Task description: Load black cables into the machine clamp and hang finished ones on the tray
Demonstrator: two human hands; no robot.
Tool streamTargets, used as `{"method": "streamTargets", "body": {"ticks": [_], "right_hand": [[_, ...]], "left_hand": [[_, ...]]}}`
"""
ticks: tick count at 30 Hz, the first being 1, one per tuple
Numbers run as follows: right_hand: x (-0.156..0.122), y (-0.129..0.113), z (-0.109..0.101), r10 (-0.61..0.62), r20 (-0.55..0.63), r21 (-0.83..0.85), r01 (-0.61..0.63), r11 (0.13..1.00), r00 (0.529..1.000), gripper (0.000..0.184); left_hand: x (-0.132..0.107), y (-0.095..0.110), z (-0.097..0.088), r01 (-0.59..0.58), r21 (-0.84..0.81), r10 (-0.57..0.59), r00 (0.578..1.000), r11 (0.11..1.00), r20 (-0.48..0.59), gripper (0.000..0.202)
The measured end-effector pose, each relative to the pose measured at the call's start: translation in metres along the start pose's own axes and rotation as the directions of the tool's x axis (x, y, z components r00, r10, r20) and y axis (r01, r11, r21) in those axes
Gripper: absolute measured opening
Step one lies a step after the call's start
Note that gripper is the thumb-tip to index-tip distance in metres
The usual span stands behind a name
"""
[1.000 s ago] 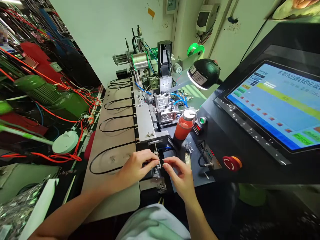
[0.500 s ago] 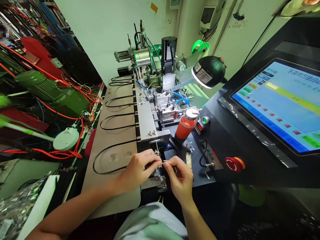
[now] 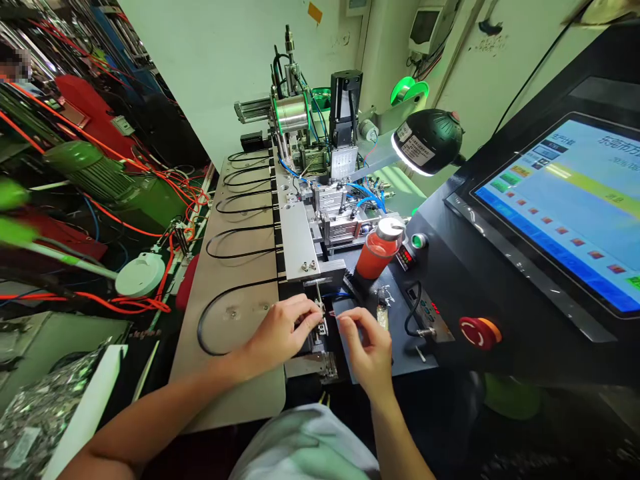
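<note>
My left hand (image 3: 293, 330) is closed in a pinch over the front end of the machine's metal rail, at a small metal fixture (image 3: 320, 327). A looped black cable (image 3: 204, 321) runs beneath this hand to its fingers, which hide the cable's end. Just to the right, my right hand (image 3: 370, 347) has thumb and forefinger pressed together. A tiny reddish bit shows near those fingertips, too small to name. A gap separates the two hands.
More black cable loops (image 3: 213, 241) lie along the metal plate (image 3: 240, 390). Beside the rail stand a red-orange bottle (image 3: 375, 257), a black lamp (image 3: 430, 141) and a solder wire spool (image 3: 293, 113). On the right are a red emergency stop button (image 3: 477, 332) and a touchscreen (image 3: 575, 200).
My fingertips, which met half a second ago, are now apart, with the right hand drawn off to the right. The whole view has shifted slightly.
</note>
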State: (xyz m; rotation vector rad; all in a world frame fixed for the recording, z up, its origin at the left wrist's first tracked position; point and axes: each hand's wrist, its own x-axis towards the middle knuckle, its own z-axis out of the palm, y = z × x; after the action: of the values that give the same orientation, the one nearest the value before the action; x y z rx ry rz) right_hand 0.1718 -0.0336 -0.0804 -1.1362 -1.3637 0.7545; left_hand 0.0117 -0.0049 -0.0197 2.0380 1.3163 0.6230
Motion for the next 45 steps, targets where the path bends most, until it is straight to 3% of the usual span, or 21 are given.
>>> {"method": "streamTargets", "body": {"ticks": [4,12,20,30,35,40,45], "right_hand": [[0.005,0.01,-0.011,0.057,-0.119,-0.027,-0.061,0.998,0.991,0.026],[0.002,0.017,-0.008,0.097,-0.112,-0.046,-0.102,0.994,0.989,0.028],[0.003,0.022,-0.007,0.081,-0.108,-0.06,-0.088,0.994,0.991,0.028],[0.004,0.026,-0.007,0.091,-0.086,-0.052,-0.096,0.994,0.992,0.026],[0.006,0.028,-0.006,0.094,0.002,-0.046,-0.094,0.995,0.996,0.027],[0.016,0.032,0.009,0.063,0.13,-0.025,-0.061,0.998,0.99,0.032],[0.018,0.031,0.017,-0.009,0.018,-0.017,0.009,1.0,1.0,0.021]], "left_hand": [[0.008,-0.015,-0.002,0.085,0.158,-0.089,0.996,0.984,0.021,0.026],[0.014,-0.019,0.004,0.142,0.243,-0.158,0.986,0.959,0.048,0.028],[0.015,-0.018,0.0,0.138,0.136,-0.145,0.989,0.981,0.042,0.027],[0.014,-0.019,0.006,0.169,0.217,-0.184,0.982,0.961,0.051,0.027],[0.015,-0.018,0.006,0.179,0.233,-0.196,0.979,0.956,0.051,0.025],[0.018,-0.015,0.006,0.183,0.242,-0.202,0.978,0.953,0.055,0.025],[0.019,-0.016,0.006,0.182,0.22,-0.199,0.978,0.958,0.061,0.024]]}}
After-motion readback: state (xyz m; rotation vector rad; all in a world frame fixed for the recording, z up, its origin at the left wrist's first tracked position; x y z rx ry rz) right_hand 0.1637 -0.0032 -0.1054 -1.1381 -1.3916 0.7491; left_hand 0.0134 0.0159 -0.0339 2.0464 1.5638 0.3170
